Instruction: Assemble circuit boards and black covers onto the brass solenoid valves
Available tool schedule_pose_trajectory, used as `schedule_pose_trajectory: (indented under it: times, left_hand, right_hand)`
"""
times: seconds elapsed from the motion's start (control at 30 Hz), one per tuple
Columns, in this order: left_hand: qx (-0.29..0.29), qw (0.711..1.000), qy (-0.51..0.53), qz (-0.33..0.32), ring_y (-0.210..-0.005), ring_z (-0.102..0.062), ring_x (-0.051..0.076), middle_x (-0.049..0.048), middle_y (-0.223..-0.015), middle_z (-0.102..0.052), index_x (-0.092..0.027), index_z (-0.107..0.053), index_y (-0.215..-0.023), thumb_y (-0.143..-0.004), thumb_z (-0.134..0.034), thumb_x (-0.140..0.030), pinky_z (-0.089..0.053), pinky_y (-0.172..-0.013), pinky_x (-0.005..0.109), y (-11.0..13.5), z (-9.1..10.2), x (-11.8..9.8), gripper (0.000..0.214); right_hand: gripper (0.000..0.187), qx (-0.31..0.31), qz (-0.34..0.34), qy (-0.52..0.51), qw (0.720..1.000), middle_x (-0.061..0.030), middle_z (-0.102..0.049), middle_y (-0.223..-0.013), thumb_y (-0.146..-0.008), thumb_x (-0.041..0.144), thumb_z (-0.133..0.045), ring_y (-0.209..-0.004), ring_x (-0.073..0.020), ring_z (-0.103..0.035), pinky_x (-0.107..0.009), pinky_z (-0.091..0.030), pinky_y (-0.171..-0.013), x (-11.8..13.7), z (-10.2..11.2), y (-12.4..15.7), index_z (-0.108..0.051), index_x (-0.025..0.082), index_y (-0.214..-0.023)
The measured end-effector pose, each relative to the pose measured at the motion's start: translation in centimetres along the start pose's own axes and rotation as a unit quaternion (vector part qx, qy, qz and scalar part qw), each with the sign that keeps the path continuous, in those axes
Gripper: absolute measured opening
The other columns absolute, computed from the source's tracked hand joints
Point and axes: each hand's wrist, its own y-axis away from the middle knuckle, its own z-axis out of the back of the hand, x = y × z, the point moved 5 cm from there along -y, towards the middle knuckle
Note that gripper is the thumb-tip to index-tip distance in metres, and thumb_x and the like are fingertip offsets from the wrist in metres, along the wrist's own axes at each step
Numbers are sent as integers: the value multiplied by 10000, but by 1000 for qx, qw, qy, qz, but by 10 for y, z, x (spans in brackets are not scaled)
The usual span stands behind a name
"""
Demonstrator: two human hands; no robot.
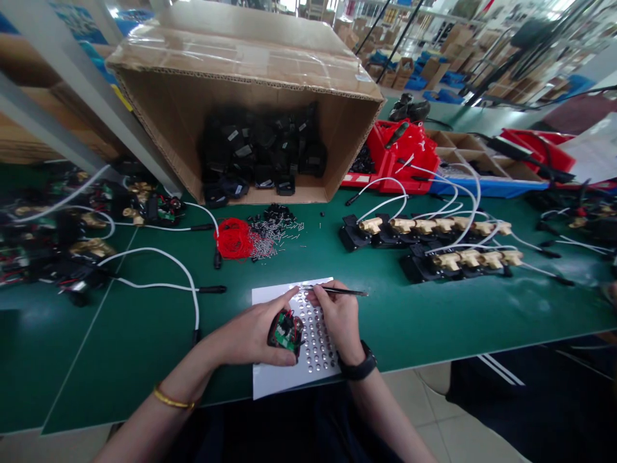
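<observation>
My left hand [250, 334] is wrapped round a small black housing with a green circuit board [285, 331] and red wires inside. Its index finger stretches to the top of a white sheet [270, 379] that carries rows of small round silvery domes [314, 334]. In my right hand [340, 315] is a pair of dark tweezers [344, 291], pinched between thumb and fingers. The tweezers' tips point left, close to my left index fingertip at the sheet's upper edge. Whether they grip anything is too small to tell.
A cardboard box [250, 54] of black housings stands behind. Before it lie red rings [234, 238] and loose screws [270, 241]. Brass-fitted units [448, 260] with white cables line the right, open units [81, 251] the left. Red bins [409, 154] stand at back right.
</observation>
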Motion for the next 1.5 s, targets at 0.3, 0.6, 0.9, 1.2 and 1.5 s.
schedule_pose_trajectory:
  times: [0.3, 0.6, 0.9, 1.2, 1.5]
  left_hand:
    - [-15, 1000, 18, -15, -1261, -382, 294, 113, -1437, -331, -173, -177, -1412, -657, -697, -468, -309, -1042, 385, 1, 2, -1, 963]
    - [-35, 995, 77, -46, -1232, -407, 305, 107, -1392, -401, -191, -352, -1338, -618, -706, -526, -317, -1028, 390, 4, 3, 6, 869]
    - [-334, 932, 134, -36, -1177, -439, 297, 91, -1258, -446, -230, -453, -1139, -551, -798, -403, -337, -1006, 419, 42, 33, 4, 704]
    - [-425, 887, 181, -16, -1137, -492, 274, 76, -1229, -466, -233, -390, -1196, -580, -788, -229, -360, -1005, 437, 32, 3, 39, 733]
    - [-415, 888, 194, -25, -1155, -487, 268, 73, -1236, -469, -248, -371, -1203, -578, -797, -215, -333, -1031, 442, 31, 2, 40, 757]
  right_hand:
    - [191, -2, 14, 7, 1000, -46, -658, -649, -798, 340, -596, -602, -188, -641, -289, -511, -577, -5, 0, 0, -591, 152, -766]
    - [207, -17, 13, -40, 999, -25, -662, -669, -766, 374, -640, -635, -188, -651, -287, -506, -591, -9, -1, 2, -555, 186, -783]
    - [275, -8, -41, -222, 974, -69, -704, -762, -673, 332, -752, -697, -194, -681, -286, -545, -640, -16, 6, 5, -584, 161, -808]
    - [199, 141, -142, -400, 895, -52, -712, -767, -671, 277, -761, -831, -184, -667, -300, -511, -793, 34, -42, 33, -591, 185, -721]
    - [151, 97, -90, -362, 923, -36, -707, -776, -655, 254, -764, -771, -170, -636, -361, -440, -868, 38, -56, 34, -633, 189, -691]
